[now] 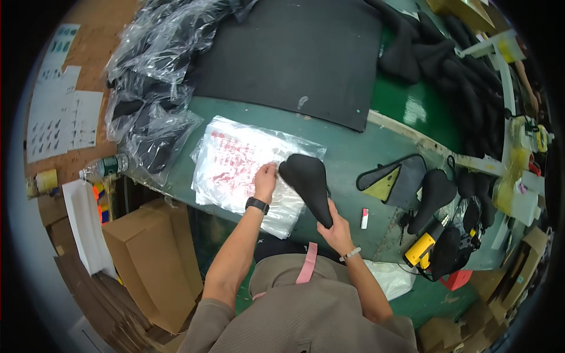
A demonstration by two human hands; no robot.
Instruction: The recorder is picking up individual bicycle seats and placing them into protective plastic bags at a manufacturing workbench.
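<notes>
A black bicycle saddle cover, wide at the far end and narrow toward me, is tilted over the right edge of a stack of clear plastic bags with red print. My right hand grips its narrow end. Over the bags, just left of the cover's wide end, my left hand has its fingers pinched together. What lies between those fingertips is too small to make out. The bags rest on a green worktable.
A big black mat covers the table's far part. Plastic-wrapped black pieces lie left, near a water bottle. To the right are a grey-and-yellow pouch, a lighter, another saddle cover and a yellow heat gun. Cardboard boxes stand lower left.
</notes>
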